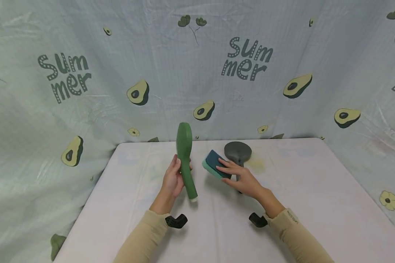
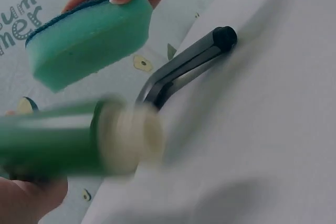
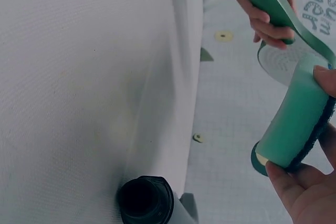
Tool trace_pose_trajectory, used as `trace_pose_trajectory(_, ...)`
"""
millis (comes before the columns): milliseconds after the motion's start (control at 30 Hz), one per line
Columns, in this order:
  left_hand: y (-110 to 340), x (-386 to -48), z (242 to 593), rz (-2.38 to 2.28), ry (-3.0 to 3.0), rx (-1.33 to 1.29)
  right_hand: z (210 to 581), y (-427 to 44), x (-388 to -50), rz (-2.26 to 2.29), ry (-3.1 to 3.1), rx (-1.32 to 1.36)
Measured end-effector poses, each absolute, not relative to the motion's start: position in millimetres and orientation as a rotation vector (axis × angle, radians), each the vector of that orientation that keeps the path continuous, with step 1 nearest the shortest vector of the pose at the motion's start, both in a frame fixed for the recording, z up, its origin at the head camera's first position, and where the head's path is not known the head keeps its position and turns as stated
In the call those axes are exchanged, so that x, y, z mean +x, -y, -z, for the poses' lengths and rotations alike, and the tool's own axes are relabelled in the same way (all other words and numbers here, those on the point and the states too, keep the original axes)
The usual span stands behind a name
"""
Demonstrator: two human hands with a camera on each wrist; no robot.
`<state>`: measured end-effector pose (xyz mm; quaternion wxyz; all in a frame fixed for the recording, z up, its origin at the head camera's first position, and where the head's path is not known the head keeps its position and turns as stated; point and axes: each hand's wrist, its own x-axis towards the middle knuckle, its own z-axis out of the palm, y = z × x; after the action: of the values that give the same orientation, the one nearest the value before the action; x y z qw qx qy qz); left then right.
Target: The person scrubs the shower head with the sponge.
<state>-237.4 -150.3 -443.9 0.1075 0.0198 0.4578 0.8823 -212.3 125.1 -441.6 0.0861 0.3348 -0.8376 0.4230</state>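
Green glossy-handled shower head (image 1: 184,142), blocky foam sponge (image 1: 214,160) (rough-faced), both held.

1. The green shower head (image 1: 185,153) has a long, smooth handle ending in a cream-coloured tip (image 2: 131,137). It is raised off the table (image 1: 145,226) in the left hand (image 1: 173,179), whose fingers wrap the handle. Its head end points up and away from the person, and its tip points down toward them.
2. The sponge (image 1: 214,160) is a thick block of light green foam with a dark blue layer on one face. The right hand (image 1: 247,183) pinches it, tilted, above the table, near the shower head but apart from it.
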Motion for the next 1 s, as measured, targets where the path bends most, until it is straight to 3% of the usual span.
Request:
trace_pose_trajectory(667,137.9,-236.3,439.2,-2.725,-1.254,-0.036,439.7,-118.9,-214.4,-1.271,2.39,0.984)
trace_pose_trajectory(1000,138.1,-234.8,444.1,-2.742,-1.219,-0.016,435.2,-108.4,-206.3,-1.047,2.419,1.006)
